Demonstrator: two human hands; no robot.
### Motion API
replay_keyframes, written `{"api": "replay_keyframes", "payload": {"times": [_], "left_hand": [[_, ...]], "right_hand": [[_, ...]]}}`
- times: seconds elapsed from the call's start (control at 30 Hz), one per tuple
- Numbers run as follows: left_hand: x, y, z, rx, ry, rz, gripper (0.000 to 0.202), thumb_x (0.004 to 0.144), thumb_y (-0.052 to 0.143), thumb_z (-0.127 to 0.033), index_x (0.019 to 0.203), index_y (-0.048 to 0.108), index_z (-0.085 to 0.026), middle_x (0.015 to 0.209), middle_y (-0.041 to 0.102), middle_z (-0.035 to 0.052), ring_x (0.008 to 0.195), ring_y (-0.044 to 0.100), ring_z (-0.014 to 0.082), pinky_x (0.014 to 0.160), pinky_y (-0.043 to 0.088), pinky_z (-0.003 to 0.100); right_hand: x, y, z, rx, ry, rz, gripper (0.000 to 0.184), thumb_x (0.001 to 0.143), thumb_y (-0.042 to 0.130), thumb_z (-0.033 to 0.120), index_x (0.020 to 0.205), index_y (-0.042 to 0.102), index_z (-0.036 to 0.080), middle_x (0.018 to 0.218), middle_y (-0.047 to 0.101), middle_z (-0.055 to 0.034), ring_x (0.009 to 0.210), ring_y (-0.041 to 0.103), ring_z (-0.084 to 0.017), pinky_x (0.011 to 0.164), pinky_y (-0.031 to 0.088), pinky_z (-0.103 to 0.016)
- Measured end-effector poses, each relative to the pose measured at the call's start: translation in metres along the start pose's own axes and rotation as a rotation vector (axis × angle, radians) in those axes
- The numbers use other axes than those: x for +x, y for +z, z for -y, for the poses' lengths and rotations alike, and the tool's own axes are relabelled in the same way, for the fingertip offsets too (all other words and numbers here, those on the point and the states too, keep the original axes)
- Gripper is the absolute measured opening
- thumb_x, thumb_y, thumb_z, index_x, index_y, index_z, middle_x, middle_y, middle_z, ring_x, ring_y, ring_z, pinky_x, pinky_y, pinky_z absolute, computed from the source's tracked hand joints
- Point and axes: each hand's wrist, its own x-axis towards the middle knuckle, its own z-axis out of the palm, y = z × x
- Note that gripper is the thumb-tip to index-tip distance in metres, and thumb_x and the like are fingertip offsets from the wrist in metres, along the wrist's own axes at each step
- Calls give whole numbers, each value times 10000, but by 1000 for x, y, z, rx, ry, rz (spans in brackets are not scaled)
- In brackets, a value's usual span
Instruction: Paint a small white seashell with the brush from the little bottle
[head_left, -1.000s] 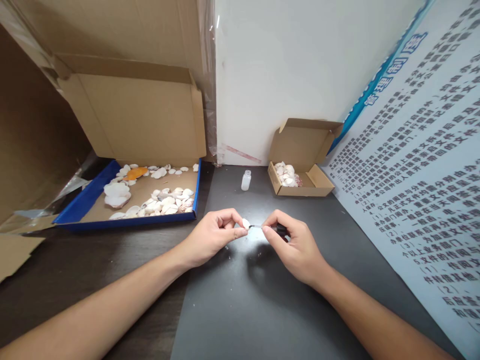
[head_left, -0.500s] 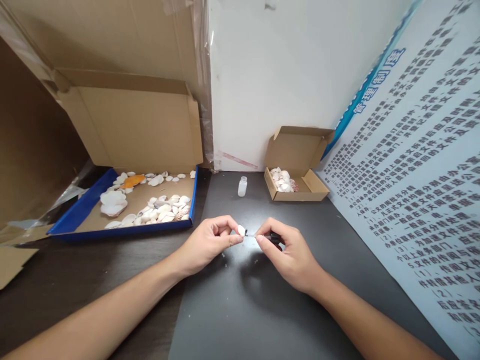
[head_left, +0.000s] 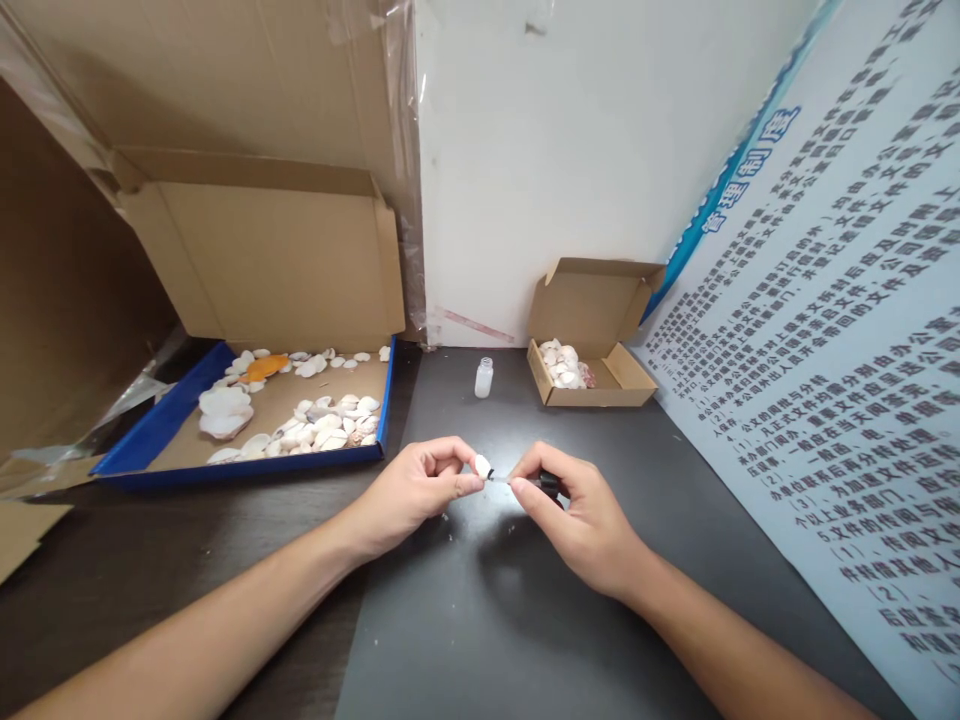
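Between the thumb and forefinger of my left hand (head_left: 412,492) is a small white seashell (head_left: 481,464), pinched near its edge. My right hand (head_left: 576,520) is closed on a small applicator brush (head_left: 550,485) with a black cap and a thin stem. The brush's dark tip meets the shell's right edge, or lies just against it; the contact is too small to tell. Beyond both hands stands a small, uncapped translucent bottle (head_left: 484,379), upright, with whitish contents.
On the left, a blue-edged cardboard box (head_left: 247,470) holds many shells and an orange shell (head_left: 266,367). A smaller cardboard box (head_left: 600,396) with white shells (head_left: 564,365) stands at the back right. A printed board (head_left: 840,400) borders the dark table (head_left: 465,640) on the right.
The shell has tilted slightly in my left fingers, and the brush has shifted a little along its edge. The camera view has moved slightly; both hands keep their grips.
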Motion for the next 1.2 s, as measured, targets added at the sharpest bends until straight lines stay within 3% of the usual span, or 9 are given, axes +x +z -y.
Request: {"api": "replay_keyframes", "payload": {"times": [0.17, 0.63, 1.0, 1.2], "left_hand": [[0, 1, 0, -31, -16, 8, 296, 748, 759, -431, 812, 614, -181, 523, 280, -105, 489, 241, 70, 480, 220, 212], [0, 2, 0, -89, -41, 8, 293, 750, 761, -417, 820, 600, -183, 562, 355, -99, 486, 238, 58, 477, 216, 208], [0, 3, 2, -117, 5, -10, 299, 759, 763, -414, 822, 585, -183, 543, 305, -110, 474, 243, 57, 471, 220, 212], [0, 4, 3, -111, -1, 20, 293, 771, 758, -406, 828, 579, -181, 580, 362, -97, 484, 247, 54, 470, 209, 215]], "right_hand": [[1, 1, 1, 23, 1, -1, 168, 914, 523, 265, 761, 551, 202, 637, 510, 39, 566, 447, -112, 534, 359, -232], [4, 0, -4, -150, -2, -98, 179, 904, 519, 246, 731, 534, 203, 610, 483, 41, 553, 438, -116, 530, 342, -241], [0, 1, 1, -85, -50, -9, 167, 910, 504, 236, 749, 535, 204, 624, 506, 37, 567, 457, -119, 539, 363, -235], [0, 2, -1, -138, -19, -34, 165, 915, 504, 235, 756, 536, 203, 617, 493, 41, 562, 448, -118, 536, 346, -237]]}}
